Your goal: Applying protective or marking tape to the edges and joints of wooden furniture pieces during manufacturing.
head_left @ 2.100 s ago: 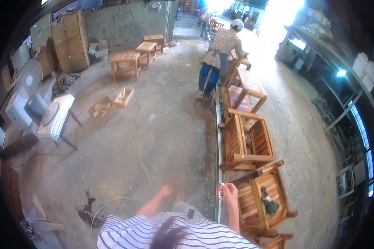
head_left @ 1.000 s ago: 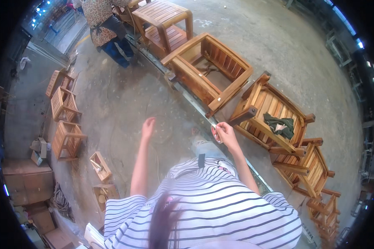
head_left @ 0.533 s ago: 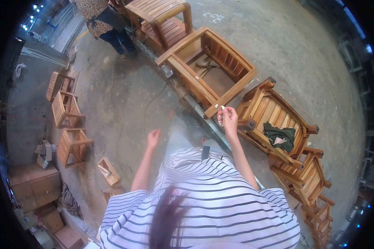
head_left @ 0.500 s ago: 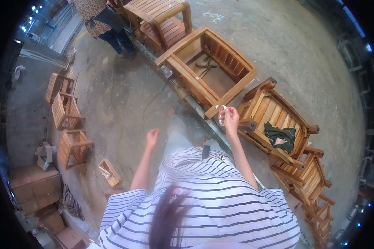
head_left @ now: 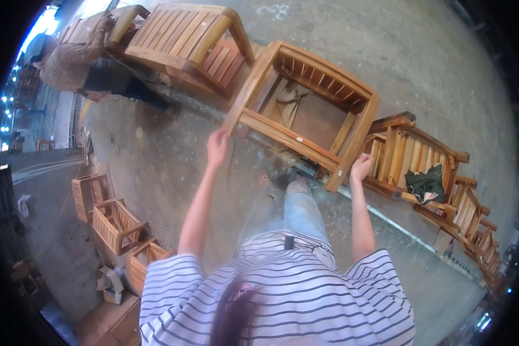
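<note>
A slatted wooden chair frame point(head_left: 314, 151) lies tipped before me, its open underside facing up, with small white stickers on its rails. My left hand point(head_left: 216, 151) is at the end of its left armrest, fingers closed against the wood. Beside the right armrest is my right hand point(head_left: 360, 168), fingers curled together; whatever it may hold is hidden. Whether this hand touches the wood I cannot tell.
Another slatted chair point(head_left: 181, 34) stands at the far left, with a person point(head_left: 81, 69) beyond it. To the right, an overturned chair point(head_left: 386, 158) bears a dark green cloth point(head_left: 425, 183). Small wooden chairs point(head_left: 118, 225) and a cardboard box point(head_left: 106, 320) are at left.
I have turned to face the chair frame. My left hand has risen to its left armrest; my right hand moved right, and the white ring it pinched no longer shows. The person has shifted left.
</note>
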Demonstrator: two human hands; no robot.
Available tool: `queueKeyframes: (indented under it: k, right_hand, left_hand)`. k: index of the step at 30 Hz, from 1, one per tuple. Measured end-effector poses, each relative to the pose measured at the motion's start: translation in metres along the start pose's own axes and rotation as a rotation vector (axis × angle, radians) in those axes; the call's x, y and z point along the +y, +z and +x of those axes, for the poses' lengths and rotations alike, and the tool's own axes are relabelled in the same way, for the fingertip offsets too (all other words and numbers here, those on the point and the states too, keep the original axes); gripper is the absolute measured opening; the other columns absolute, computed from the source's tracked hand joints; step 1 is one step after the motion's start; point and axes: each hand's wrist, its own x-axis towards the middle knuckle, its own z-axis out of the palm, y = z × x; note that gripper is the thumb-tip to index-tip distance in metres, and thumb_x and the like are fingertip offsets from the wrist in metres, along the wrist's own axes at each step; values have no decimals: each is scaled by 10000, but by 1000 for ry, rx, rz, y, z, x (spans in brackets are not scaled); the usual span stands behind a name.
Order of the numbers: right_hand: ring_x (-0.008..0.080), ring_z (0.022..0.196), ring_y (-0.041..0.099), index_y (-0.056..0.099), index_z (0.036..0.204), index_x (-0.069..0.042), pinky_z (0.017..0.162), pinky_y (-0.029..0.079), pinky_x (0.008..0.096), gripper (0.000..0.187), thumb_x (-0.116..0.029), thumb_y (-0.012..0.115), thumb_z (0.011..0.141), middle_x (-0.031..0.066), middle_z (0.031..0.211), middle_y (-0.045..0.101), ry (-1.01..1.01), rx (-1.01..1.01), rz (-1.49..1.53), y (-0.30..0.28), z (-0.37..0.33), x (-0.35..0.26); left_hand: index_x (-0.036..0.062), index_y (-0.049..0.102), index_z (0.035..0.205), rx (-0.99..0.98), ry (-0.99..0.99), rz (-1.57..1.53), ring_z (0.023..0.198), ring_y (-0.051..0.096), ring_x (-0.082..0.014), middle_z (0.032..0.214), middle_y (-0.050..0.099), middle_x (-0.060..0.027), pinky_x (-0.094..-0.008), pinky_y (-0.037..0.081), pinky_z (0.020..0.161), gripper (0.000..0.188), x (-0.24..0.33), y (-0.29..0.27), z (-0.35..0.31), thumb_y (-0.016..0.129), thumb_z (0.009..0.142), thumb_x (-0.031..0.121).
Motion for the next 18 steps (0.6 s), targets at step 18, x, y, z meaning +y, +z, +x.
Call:
queueKeyframes:
  k: [18]
  right_hand:
    - [205, 1036, 654, 368, 1396, -26, 912, 523, 313, 488, 88, 512, 944, 181, 1271, 585, 2, -1067, 654, 45, -160, -247]
  left_hand:
    - [55, 695, 1163, -600, 155, -328, 1048, 649, -259, 1174, 649, -119, -351, 508, 886, 362, 153, 17, 73, 744, 808, 106]
